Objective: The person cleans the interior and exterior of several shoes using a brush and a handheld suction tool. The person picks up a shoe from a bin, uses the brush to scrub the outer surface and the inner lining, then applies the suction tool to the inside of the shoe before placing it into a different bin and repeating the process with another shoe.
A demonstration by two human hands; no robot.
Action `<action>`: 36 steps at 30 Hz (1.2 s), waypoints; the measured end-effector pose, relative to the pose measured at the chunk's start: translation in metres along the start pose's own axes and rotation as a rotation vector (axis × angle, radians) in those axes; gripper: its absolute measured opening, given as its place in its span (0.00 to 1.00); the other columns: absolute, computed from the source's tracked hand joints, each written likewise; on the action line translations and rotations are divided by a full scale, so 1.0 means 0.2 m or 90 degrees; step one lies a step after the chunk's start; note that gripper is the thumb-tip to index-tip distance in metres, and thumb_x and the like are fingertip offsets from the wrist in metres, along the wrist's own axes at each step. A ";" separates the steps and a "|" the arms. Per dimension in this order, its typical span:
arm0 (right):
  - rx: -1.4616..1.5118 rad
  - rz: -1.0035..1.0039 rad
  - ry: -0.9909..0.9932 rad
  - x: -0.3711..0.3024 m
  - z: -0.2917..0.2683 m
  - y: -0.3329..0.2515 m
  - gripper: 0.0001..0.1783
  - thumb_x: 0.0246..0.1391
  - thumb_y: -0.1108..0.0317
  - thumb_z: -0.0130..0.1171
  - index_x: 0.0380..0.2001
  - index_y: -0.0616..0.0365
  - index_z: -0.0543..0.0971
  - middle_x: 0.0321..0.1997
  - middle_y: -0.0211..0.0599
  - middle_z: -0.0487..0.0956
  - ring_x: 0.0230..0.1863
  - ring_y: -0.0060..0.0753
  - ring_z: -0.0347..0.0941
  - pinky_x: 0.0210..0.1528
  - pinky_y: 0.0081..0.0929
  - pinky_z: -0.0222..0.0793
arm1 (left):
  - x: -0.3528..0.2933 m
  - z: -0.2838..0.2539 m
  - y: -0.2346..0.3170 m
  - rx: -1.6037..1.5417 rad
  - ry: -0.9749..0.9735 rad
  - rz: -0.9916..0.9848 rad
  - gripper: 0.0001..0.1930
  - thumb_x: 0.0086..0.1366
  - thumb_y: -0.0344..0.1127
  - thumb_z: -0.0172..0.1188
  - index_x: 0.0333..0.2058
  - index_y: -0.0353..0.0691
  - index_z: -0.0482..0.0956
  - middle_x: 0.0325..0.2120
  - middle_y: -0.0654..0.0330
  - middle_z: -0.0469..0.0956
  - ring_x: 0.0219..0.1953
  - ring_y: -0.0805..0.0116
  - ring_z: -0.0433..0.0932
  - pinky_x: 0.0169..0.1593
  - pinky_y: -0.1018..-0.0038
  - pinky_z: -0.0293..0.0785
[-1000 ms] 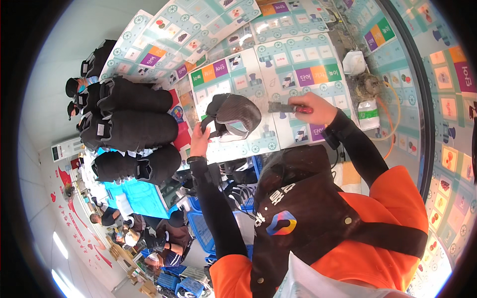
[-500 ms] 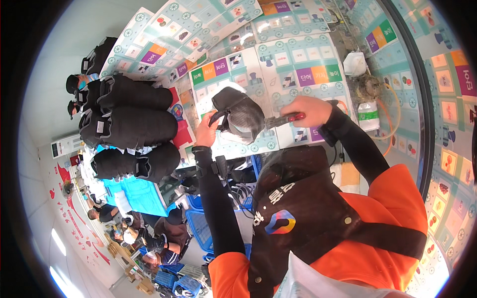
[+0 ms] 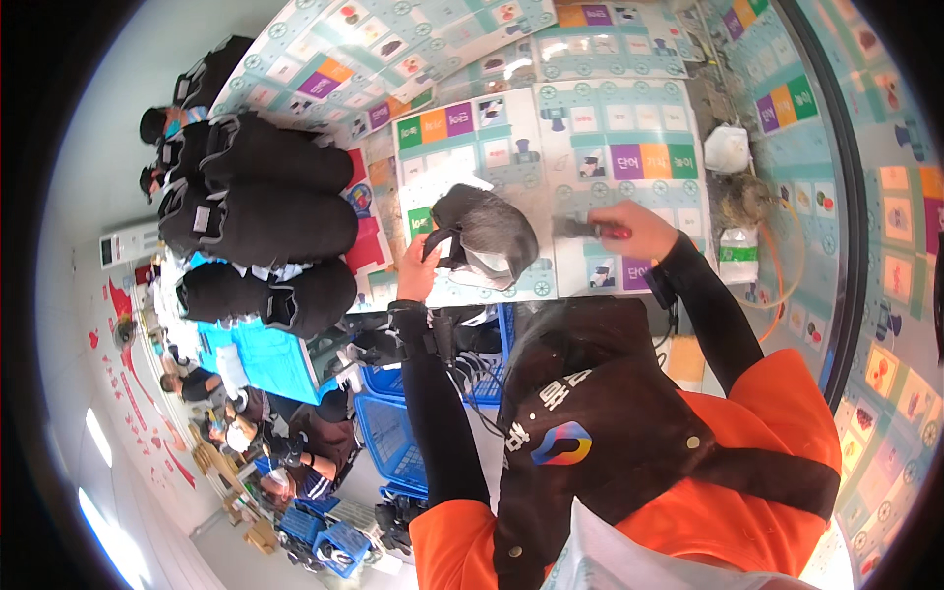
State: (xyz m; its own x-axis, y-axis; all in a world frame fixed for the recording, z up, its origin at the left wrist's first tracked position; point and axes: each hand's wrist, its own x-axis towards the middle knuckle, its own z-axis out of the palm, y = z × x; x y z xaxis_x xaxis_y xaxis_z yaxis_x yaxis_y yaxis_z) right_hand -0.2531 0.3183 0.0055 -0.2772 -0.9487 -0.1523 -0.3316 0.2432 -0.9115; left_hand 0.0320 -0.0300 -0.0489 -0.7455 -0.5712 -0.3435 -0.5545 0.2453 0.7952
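A black mesh shoe upper (image 3: pixel 494 224) with a pale lining rests on the printed sheets of the workbench. My left hand (image 3: pixel 417 271) is closed on its dark collar end, at the left side. To the right, my right hand (image 3: pixel 637 234) grips a small flat brush (image 3: pixel 572 228) with a red handle and a grey head. The brush head points left at the upper, with a gap between them. My palm hides part of the handle.
Several black shoe uppers (image 3: pixel 280 221) are stacked at the left. A white container (image 3: pixel 728 149) and a white-and-green packet (image 3: pixel 738 255) stand on the right, beside orange tubing (image 3: pixel 777 285). Blue crates (image 3: pixel 393 438) sit below the bench. Other people (image 3: pixel 300 477) work farther off, lower left.
The brush has drawn away to the right from the shoe upper, which it was touching or nearly touching. The upper has turned slightly in my left hand. The whole view has shifted a little.
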 end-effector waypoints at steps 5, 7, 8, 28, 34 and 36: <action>0.053 -0.044 0.028 -0.01 0.23 0.18 0.21 0.55 0.65 0.63 0.50 0.64 0.79 0.37 0.47 0.82 0.37 0.44 0.78 0.43 0.35 0.73 | -0.21 -0.12 -0.27 -0.036 0.061 -0.104 0.16 0.72 0.39 0.59 0.55 0.41 0.74 0.33 0.63 0.77 0.29 0.75 0.74 0.30 0.73 0.71; 0.059 0.106 0.033 0.09 0.33 0.20 0.24 0.56 0.65 0.64 0.54 0.62 0.77 0.37 0.48 0.81 0.38 0.45 0.78 0.43 0.40 0.73 | -0.46 -0.23 -0.54 0.093 0.229 -0.029 0.22 0.71 0.44 0.61 0.56 0.36 0.73 0.35 0.57 0.79 0.28 0.71 0.77 0.31 0.71 0.75; -0.052 0.153 0.103 0.06 0.32 0.42 0.21 0.56 0.65 0.64 0.51 0.64 0.76 0.36 0.49 0.80 0.38 0.51 0.77 0.43 0.44 0.73 | -0.45 -0.13 -0.37 -0.029 0.173 -0.208 0.24 0.72 0.44 0.60 0.60 0.37 0.71 0.37 0.61 0.79 0.30 0.76 0.75 0.28 0.77 0.73; 0.215 -0.802 -1.058 0.76 1.19 -2.31 0.18 0.59 0.68 0.66 0.52 0.60 0.81 0.30 0.33 0.78 0.29 0.27 0.75 0.32 0.25 0.71 | -1.73 -0.58 -2.33 0.198 0.461 -0.497 0.29 0.53 0.64 0.71 0.39 0.43 0.81 0.32 0.45 0.85 0.39 0.39 0.84 0.43 0.49 0.79; 0.532 -0.721 -0.831 0.83 1.40 -2.70 0.33 0.53 0.83 0.60 0.53 0.26 0.81 0.19 0.24 0.62 0.18 0.21 0.57 0.22 0.20 0.48 | -1.68 -0.78 -2.42 0.076 0.563 -0.441 0.21 0.55 0.50 0.74 0.36 0.39 0.81 0.31 0.48 0.85 0.38 0.46 0.85 0.40 0.57 0.79; 0.523 -0.766 -0.811 0.83 1.38 -2.70 0.20 0.53 0.77 0.64 0.47 0.38 0.83 0.27 0.29 0.69 0.27 0.22 0.64 0.27 0.19 0.56 | -1.74 -0.80 -2.51 -0.065 0.623 -0.408 0.21 0.55 0.52 0.74 0.35 0.40 0.81 0.30 0.48 0.85 0.37 0.44 0.84 0.41 0.55 0.78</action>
State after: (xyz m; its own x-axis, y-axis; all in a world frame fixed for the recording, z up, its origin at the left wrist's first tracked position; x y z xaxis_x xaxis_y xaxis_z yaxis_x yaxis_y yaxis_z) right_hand 0.1289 -0.0273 0.3664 0.5817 -0.1794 0.7933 0.7250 -0.3277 -0.6057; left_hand 0.6298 -0.0804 -0.2488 0.2860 -0.9369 -0.2011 -0.6596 -0.3447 0.6680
